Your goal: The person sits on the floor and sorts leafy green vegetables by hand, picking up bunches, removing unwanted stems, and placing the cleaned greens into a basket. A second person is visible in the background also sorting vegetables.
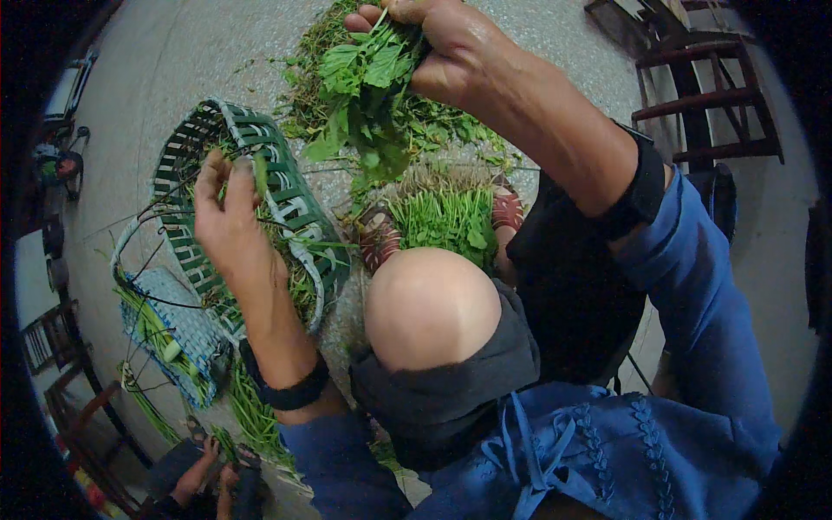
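Note:
My right hand [448, 52] is closed around a bunch of leafy greens [374, 97], whose leaves hang down at the top centre. My left hand [227, 208] is raised over a green woven basket [292, 188] of loose stems; its fingertips are blurred, with a small green leaf [260, 174] at them, and whether they pinch it I cannot tell. Between my sandalled feet lies a row of greens with roots [445, 218]. A heap of loose leaves and roots [312, 97] is spread on the floor beyond.
A pale blue woven basket [175, 305] with long green stems stands at the left. More long stems [257, 409] lie below it. Another person's hands [208, 465] hold greens at the lower left. Dark wooden furniture [715, 97] stands at the upper right, with chairs along the left edge.

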`<state>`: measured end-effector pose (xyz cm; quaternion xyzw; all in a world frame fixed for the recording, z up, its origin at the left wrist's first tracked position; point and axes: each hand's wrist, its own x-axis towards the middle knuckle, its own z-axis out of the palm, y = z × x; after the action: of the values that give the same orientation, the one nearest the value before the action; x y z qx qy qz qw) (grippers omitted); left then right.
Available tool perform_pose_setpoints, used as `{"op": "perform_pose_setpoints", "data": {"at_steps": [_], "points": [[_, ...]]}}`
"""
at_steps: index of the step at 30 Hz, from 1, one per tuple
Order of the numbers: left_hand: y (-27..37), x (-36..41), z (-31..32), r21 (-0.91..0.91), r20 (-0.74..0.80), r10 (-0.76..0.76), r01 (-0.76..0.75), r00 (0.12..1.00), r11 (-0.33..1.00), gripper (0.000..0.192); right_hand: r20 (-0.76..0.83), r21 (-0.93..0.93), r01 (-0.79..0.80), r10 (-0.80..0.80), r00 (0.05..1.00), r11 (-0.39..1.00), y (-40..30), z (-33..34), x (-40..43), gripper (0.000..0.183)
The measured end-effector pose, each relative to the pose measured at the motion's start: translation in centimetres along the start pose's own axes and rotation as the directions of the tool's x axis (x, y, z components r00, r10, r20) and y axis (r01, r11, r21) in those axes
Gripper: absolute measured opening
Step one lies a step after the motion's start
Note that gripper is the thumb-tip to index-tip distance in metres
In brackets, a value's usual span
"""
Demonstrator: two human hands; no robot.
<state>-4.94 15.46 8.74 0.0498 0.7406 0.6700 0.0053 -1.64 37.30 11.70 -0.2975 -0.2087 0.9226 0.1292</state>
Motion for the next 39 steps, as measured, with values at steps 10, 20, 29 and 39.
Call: {"op": "perform_pose_setpoints", "data": {"at_steps": [10,20,29,39], "points": [[-0.8,-2.9,3.4,-0.493,0.737,-0.185,0.704,0.650,0.511,0.065,0.049,-0.067,-0.056,0.060,0.997,0.996,0.9,0.8,-1.3,0.017],[0.5,-2.8,1.6,-0.478,0.837,-0.150,0.836,0.526,0.268,0.074,-0.035,-0.026,0.041,-0.042,0.999,0.999,2.0,0.3,0.5,0.023],[0.7,-2.7,1.2,-0.487,0.848,-0.132,0.853,0.513,0.189,0.071,-0.021,-0.093,0.077,-0.079,0.997,0.993,2.2,0.3,0.2,0.026],[0.6,-4.0,1.0,-0.418,0.719,-0.247,0.689,0.649,0.592,0.049,-0.024,-0.144,0.091,-0.096,0.995,0.985,2.2,0.0,0.8,0.023]]}}
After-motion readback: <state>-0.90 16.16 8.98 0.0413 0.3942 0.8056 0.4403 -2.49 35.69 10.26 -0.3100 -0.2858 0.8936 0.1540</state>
